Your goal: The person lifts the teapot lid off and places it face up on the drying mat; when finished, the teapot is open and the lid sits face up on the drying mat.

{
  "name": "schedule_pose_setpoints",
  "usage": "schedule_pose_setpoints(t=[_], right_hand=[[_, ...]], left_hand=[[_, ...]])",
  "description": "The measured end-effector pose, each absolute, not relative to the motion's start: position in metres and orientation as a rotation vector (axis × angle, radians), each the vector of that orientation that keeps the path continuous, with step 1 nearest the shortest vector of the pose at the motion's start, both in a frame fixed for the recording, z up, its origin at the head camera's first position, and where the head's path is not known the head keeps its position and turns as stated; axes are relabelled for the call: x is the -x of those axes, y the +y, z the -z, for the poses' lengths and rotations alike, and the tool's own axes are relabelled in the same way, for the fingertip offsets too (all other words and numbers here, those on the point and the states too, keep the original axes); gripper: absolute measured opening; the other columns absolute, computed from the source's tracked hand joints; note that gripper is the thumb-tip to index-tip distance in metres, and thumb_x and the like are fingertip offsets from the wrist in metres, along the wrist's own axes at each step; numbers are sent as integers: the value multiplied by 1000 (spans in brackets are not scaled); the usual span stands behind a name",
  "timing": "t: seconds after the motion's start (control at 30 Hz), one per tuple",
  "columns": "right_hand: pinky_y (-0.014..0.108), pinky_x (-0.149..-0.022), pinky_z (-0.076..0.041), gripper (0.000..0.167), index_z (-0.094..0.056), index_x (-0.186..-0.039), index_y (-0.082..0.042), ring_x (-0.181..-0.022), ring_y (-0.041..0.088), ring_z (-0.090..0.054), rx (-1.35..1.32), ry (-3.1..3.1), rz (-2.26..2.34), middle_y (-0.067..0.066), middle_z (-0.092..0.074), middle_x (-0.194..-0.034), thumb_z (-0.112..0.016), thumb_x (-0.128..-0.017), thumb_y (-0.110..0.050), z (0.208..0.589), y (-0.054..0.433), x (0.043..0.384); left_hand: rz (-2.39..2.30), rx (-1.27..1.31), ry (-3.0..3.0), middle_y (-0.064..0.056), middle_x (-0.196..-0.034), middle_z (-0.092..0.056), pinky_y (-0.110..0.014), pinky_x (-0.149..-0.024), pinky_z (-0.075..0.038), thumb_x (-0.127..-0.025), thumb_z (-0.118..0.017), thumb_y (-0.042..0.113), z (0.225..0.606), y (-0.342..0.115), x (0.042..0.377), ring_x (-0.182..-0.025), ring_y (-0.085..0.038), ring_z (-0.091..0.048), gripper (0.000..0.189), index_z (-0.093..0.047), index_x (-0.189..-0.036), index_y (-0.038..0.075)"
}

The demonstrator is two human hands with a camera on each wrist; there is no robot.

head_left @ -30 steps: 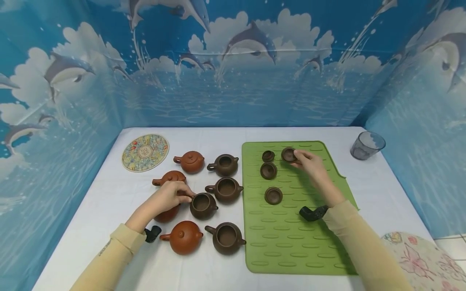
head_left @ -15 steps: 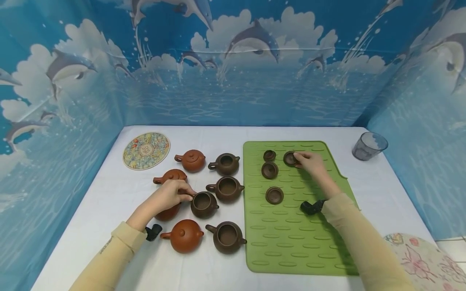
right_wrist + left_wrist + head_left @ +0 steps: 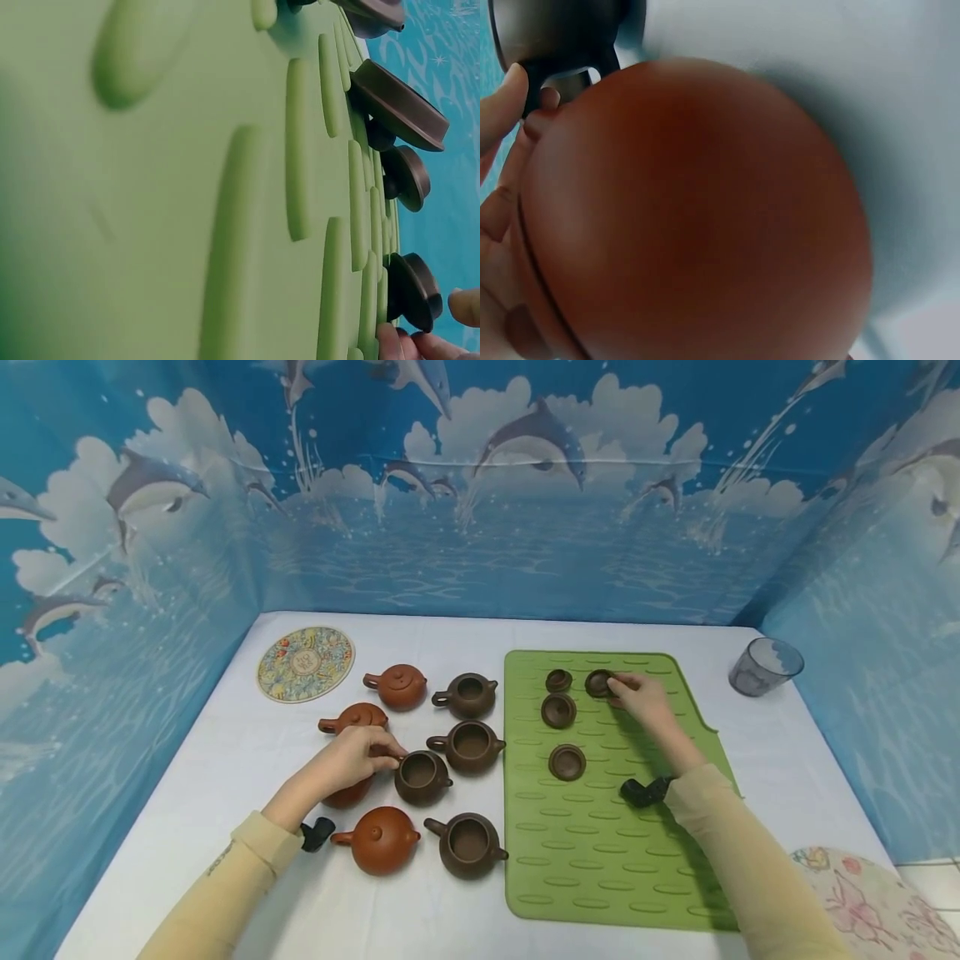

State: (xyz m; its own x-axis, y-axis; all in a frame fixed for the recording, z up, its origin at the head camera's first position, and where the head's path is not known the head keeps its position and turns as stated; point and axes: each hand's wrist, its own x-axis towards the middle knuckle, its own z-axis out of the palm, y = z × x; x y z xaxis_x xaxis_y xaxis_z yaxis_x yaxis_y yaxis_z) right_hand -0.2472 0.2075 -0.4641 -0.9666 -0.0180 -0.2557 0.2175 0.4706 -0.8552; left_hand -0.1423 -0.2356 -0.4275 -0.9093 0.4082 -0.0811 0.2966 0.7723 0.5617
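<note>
In the head view my left hand (image 3: pixel 358 755) pinches the handle of a dark brown, lidless teapot (image 3: pixel 422 777). The left wrist view shows the thumb on that handle, with a reddish-brown teapot (image 3: pixel 705 217) filling most of the picture. My right hand (image 3: pixel 643 700) is at a dark teapot lid (image 3: pixel 598 683) lying upside down, knob down, on the green mat (image 3: pixel 592 860). A narrow gap separates the thumb (image 3: pixel 466 306) from this lid in the right wrist view, and the fingers reach low beside it. Several similar upturned lids, including a small lid (image 3: pixel 558 681), lie nearby.
Several reddish-brown teapots, one a round teapot (image 3: pixel 382 840), stand left of other dark lidless teapots, including a front dark teapot (image 3: pixel 469 845). A patterned round mat (image 3: pixel 306 665) lies back left. A glass (image 3: pixel 765 667) stands back right; a floral round piece (image 3: pixel 862 897) is front right.
The lid at my right hand has come down onto the mat, and the thumb now stands slightly off it. My left hand keeps its pinch on the teapot handle. The head view shifted slightly.
</note>
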Motion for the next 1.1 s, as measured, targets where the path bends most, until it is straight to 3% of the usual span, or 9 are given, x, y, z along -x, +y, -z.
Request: schedule_pose_setpoints(t=[0.37,0.67,0.9,1.1], right_hand=[[51,-104,-46,56,-31,-152,1,-124,45,-54,-166,2574,1437,29,-38,-150,-42,-106,-30,454,210,236],[56,-101,-45,46,-52,-141,-4,-127,40,-50,144,2715,1369,23,-53,-139,-50,-104,-32,432,184,191],[44,-96,-54,32,-65,-127,-6,-115,33,-62,463,2600,1453,15,-63,-129,-61,-99,-20,416,129,153],[28,-87,-57,26,-69,-119,-6,-105,24,-67,704,2398,1504,10,-68,-121,-64,-94,-12,411,81,124]], left_hand=[[-803,-591,2887,-3,-110,-72,-36,-85,-56,-86,-75,11,416,-234,129,-102,-20,-66,25,-75,-111,12],[-889,-656,2936,6,-101,-73,-26,-75,-55,-85,-76,8,410,-238,88,-90,-12,-65,21,-77,-104,15],[-946,-595,2966,13,-102,-72,-34,-86,-58,-82,-79,13,426,-244,51,-101,-13,-67,23,-77,-103,22],[-1008,-495,2896,9,-111,-69,-31,-85,-58,-78,-82,14,435,-254,32,-103,-11,-66,34,-74,-109,22]])
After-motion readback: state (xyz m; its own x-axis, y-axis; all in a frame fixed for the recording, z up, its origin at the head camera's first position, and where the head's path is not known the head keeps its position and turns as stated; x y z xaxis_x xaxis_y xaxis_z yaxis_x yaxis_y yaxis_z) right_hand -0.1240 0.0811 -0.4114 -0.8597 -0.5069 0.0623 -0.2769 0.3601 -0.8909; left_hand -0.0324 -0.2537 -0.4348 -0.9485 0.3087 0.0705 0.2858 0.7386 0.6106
